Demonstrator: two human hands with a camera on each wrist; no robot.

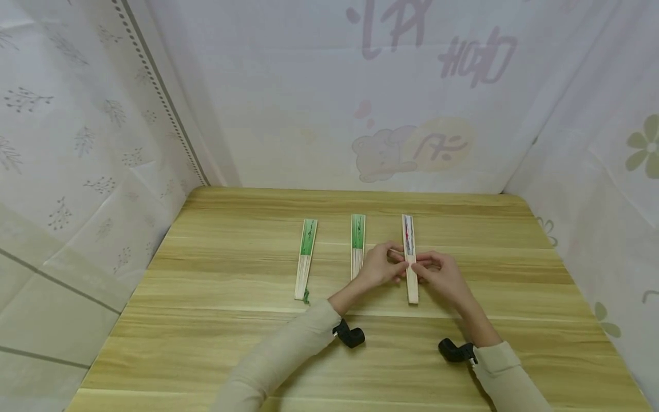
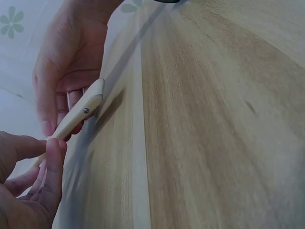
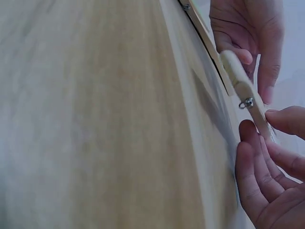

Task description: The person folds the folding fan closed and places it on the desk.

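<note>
Three folded paper fans lie side by side on a wooden table (image 1: 247,343). Both hands are on the rightmost one, a bamboo fan with red and blue paper (image 1: 409,234). My left hand (image 1: 399,269) pinches its ribs from the left, thumb and forefinger on the wood (image 2: 47,150). From the right, my right hand (image 1: 420,268) pinches the same stretch with its fingertips (image 3: 267,126). The fan's rivet end (image 2: 85,110) (image 3: 245,98) points toward me and stands slightly off the table, casting a shadow.
Two green-paper fans lie to the left, one in the middle (image 1: 357,243) close to my left hand and one further left (image 1: 306,257). White patterned cloth walls (image 1: 92,149) close in the table on three sides. A black wrist mount (image 1: 350,335) sits on each forearm.
</note>
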